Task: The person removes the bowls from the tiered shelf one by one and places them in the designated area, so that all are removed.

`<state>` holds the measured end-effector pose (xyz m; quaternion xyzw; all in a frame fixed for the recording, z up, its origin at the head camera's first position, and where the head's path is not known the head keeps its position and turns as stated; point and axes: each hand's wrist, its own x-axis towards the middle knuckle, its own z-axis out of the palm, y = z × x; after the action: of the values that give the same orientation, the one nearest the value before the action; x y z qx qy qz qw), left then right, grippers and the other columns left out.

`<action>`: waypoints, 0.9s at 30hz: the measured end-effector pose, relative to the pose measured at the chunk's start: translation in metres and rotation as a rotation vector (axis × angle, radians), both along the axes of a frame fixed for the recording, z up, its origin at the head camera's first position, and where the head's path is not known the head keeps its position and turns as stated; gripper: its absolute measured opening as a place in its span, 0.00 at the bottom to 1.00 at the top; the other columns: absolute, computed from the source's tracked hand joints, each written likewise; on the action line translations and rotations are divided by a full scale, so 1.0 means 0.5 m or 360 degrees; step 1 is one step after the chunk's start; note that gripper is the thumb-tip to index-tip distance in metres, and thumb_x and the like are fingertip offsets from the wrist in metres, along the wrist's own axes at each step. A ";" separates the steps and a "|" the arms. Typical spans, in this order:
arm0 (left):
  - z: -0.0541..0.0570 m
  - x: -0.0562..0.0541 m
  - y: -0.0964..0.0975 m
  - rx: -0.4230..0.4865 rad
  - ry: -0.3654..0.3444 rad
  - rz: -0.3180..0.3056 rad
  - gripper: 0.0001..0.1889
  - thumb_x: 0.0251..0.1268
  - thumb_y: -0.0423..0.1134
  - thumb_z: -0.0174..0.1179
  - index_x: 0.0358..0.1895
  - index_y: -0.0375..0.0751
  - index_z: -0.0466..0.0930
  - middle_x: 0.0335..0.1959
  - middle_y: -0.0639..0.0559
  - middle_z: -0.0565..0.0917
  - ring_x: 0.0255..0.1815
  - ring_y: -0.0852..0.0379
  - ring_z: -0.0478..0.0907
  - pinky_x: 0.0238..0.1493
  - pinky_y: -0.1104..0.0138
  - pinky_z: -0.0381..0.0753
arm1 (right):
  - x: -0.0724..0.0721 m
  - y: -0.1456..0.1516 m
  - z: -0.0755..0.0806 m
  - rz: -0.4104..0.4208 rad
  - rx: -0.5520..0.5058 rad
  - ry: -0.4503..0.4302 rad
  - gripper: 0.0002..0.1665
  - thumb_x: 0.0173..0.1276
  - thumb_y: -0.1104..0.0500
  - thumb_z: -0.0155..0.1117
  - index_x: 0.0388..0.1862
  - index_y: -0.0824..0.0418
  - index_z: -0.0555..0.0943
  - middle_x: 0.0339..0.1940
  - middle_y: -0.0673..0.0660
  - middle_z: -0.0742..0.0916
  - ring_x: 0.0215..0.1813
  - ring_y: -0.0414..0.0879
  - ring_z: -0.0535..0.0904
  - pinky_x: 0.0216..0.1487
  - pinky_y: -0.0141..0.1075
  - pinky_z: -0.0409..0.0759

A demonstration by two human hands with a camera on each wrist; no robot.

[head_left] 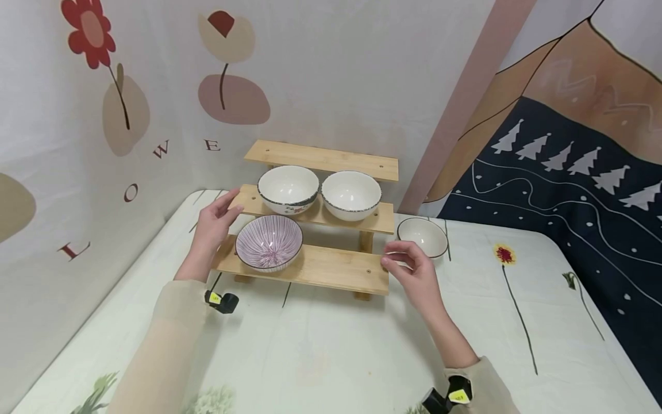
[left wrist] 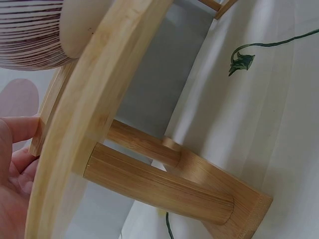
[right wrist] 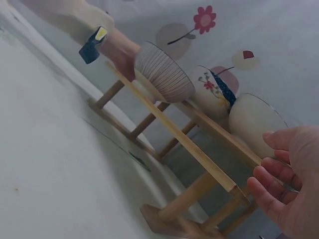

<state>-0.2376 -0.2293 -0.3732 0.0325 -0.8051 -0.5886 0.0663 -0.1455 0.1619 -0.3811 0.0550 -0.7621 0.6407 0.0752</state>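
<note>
A three-tier wooden display rack [head_left: 331, 265] stands on the cloth-covered table. My left hand [head_left: 212, 224] pinches the left end of its middle board between thumb and fingers, also seen in the left wrist view, where part of the hand [left wrist: 17, 159] shows. My right hand [head_left: 416, 276] is beside the right end of the lowest board, fingers loosely bent with nothing between them; whether it touches the wood I cannot tell. A purple-striped bowl [head_left: 269, 242] sits on the lowest board's left side. Two white bowls, one floral-sided [head_left: 288, 188] and one dark-rimmed [head_left: 351, 194], sit side by side on the middle board.
Another white bowl [head_left: 421, 234] stands on the table to the right of the rack, partly behind my right hand. The top board [head_left: 323, 159] is close to the back wall cloth. A dark printed cloth [head_left: 574, 190] hangs at the right.
</note>
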 end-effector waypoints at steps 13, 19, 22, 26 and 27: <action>0.000 -0.003 0.000 0.0018 -0.0032 0.0021 0.29 0.78 0.44 0.52 0.78 0.51 0.58 0.81 0.51 0.55 0.82 0.48 0.52 0.82 0.54 0.58 | 0.004 -0.029 -0.004 0.0087 -0.0081 0.0074 0.17 0.65 0.72 0.66 0.52 0.74 0.78 0.47 0.57 0.85 0.43 0.33 0.82 0.44 0.24 0.86; 0.000 -0.002 0.000 0.0012 -0.0028 0.0019 0.29 0.78 0.44 0.51 0.78 0.50 0.58 0.81 0.50 0.55 0.82 0.48 0.52 0.82 0.54 0.58 | 0.005 -0.044 -0.004 0.0134 -0.0087 0.0070 0.17 0.64 0.73 0.66 0.53 0.73 0.78 0.51 0.69 0.84 0.44 0.35 0.83 0.46 0.25 0.87; 0.001 -0.001 0.001 0.0006 -0.0012 0.0014 0.29 0.77 0.45 0.52 0.78 0.49 0.58 0.81 0.50 0.55 0.82 0.47 0.52 0.82 0.53 0.58 | 0.006 -0.052 -0.002 0.0151 -0.0102 0.0058 0.18 0.64 0.73 0.66 0.53 0.73 0.78 0.52 0.71 0.83 0.44 0.35 0.83 0.47 0.25 0.87; 0.002 0.001 0.002 -0.0002 -0.0007 0.0018 0.29 0.77 0.46 0.52 0.78 0.49 0.59 0.80 0.50 0.56 0.82 0.47 0.53 0.82 0.54 0.59 | 0.005 -0.063 -0.003 0.0181 -0.0115 0.0076 0.18 0.64 0.72 0.67 0.53 0.73 0.78 0.51 0.71 0.84 0.45 0.36 0.84 0.47 0.26 0.87; 0.002 0.001 0.003 -0.0004 -0.0011 0.0021 0.29 0.77 0.46 0.52 0.78 0.49 0.59 0.80 0.50 0.56 0.82 0.47 0.53 0.82 0.54 0.59 | 0.005 -0.065 -0.003 0.0189 -0.0120 0.0079 0.18 0.64 0.72 0.67 0.53 0.73 0.78 0.51 0.71 0.84 0.45 0.36 0.84 0.48 0.26 0.87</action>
<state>-0.2371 -0.2279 -0.3722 0.0398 -0.8058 -0.5870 0.0674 -0.1432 0.1294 -0.3827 0.1132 -0.7306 0.6709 0.0579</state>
